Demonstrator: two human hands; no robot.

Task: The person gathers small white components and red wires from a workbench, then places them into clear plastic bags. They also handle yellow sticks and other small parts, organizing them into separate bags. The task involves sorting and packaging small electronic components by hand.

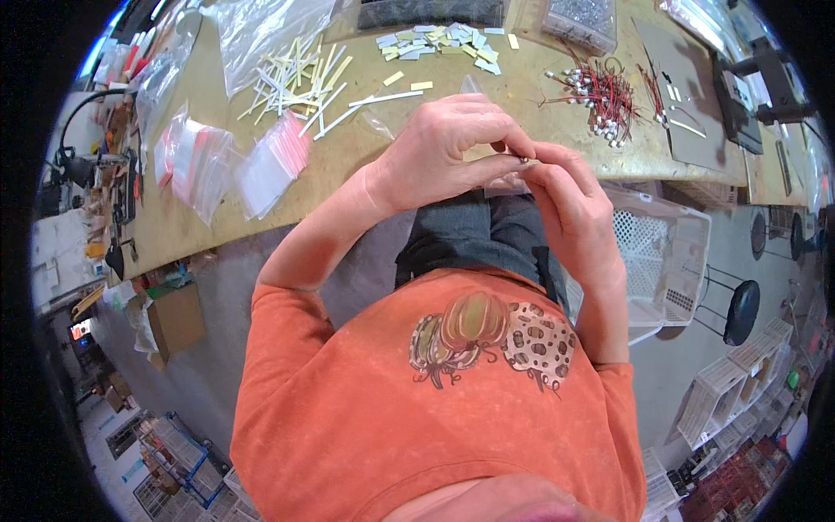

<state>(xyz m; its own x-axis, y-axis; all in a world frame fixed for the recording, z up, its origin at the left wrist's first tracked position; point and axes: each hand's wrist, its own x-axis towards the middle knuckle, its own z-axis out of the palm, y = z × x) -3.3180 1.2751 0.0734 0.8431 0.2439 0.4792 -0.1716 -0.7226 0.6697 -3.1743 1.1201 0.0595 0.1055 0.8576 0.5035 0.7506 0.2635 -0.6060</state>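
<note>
My left hand (448, 143) and my right hand (570, 196) meet over the table's near edge, in front of my body. Thumbs and fingers of both are pinched together at one spot. A tiny dark and metallic-looking piece (524, 161) shows between the fingertips; its kind is too small to tell. Just below the fingers a bit of clear plastic film (506, 184) is visible, and the hands hide most of it. Left of my left hand lie clear zip bags with pink tops (277, 165) and loose pale yellow and white strips (300, 83).
On the yellowish table (348, 165) lie a pile of small white and yellow tabs (448, 43) and a tangle of red and black wires with white connectors (600, 100). A clear box (581, 22) stands at the back. A white plastic crate (661, 261) is below, at right.
</note>
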